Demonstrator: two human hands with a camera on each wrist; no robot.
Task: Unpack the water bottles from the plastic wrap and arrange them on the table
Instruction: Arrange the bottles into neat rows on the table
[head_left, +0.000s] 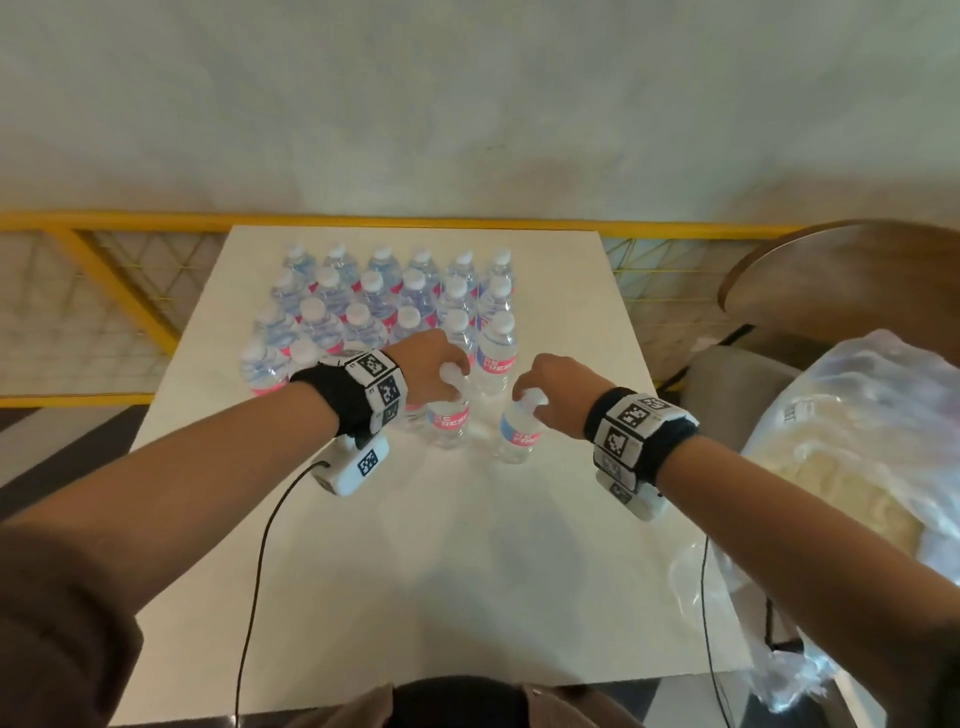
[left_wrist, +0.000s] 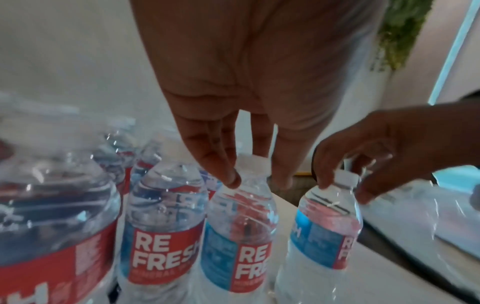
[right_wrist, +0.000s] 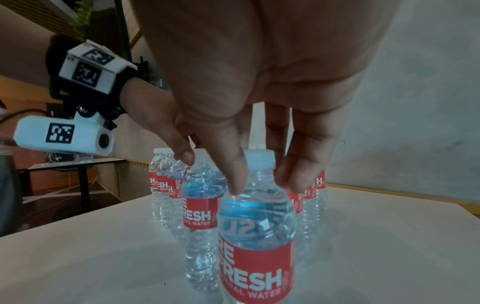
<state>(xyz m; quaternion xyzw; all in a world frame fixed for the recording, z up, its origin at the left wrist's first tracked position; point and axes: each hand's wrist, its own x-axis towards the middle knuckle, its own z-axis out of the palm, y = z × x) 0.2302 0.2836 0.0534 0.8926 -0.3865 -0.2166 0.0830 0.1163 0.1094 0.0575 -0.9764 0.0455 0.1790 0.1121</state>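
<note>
Several clear water bottles (head_left: 384, 306) with red and blue labels stand in rows on the far half of the white table (head_left: 467, 545). My left hand (head_left: 452, 376) grips the white cap of a bottle (head_left: 449, 423) at the front of the rows. In the left wrist view its fingers (left_wrist: 228, 176) curl round that cap (left_wrist: 253, 164). My right hand (head_left: 535, 402) pinches the cap of another bottle (head_left: 519, 434), just right of the first and slightly tilted. In the right wrist view its fingers (right_wrist: 296, 181) close round that cap (right_wrist: 259, 159). The empty plastic wrap (head_left: 857, 441) lies crumpled off the table's right side.
A yellow railing (head_left: 363, 222) runs behind the table in front of a pale wall. A round wooden chair back (head_left: 841, 280) and a seat stand at the right under the wrap. Cables hang from both wrist cameras over the near half of the table.
</note>
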